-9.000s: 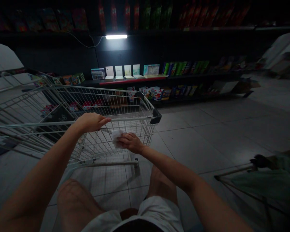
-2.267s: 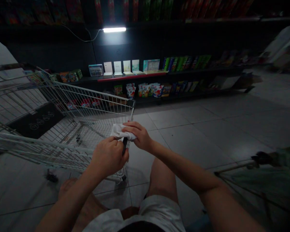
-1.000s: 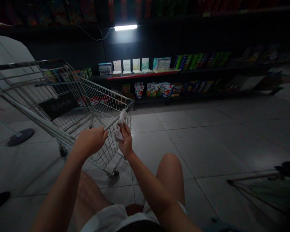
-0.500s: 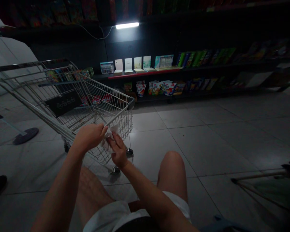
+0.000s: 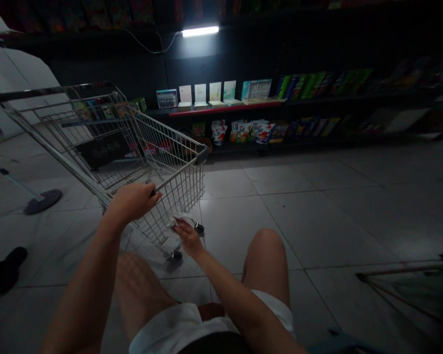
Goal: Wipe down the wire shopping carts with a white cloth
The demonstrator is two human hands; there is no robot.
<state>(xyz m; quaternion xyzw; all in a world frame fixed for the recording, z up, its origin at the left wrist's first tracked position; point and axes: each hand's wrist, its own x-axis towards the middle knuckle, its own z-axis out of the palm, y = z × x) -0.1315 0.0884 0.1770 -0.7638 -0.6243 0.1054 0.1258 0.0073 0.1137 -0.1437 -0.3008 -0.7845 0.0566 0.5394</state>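
A metal wire shopping cart (image 5: 177, 184) stands in front of me on the left, its front end toward my knees. My left hand (image 5: 135, 200) is closed around the top front rim of the basket. Lower and to the right, my right hand (image 5: 187, 236) grips a crumpled white cloth (image 5: 179, 220) against or close to the lower front wires; contact cannot be made out. Below that hand sits a front caster wheel (image 5: 175, 254), with a second caster (image 5: 199, 227) to its right. A dark panel (image 5: 102, 150) hangs inside the basket.
Behind the cart runs a dark shelf (image 5: 225, 109) with books, boxes and bagged goods under a lit tube lamp (image 5: 201, 31). A round post base (image 5: 43, 201) stands at left, above a person's dark shoe (image 5: 7, 270). A folding frame (image 5: 398, 270) lies at right.
My right hand has moved down and away from the left hand, carrying the cloth lower on the cart's front. The left hand stays at the rim. The shoe at left has moved further into view.
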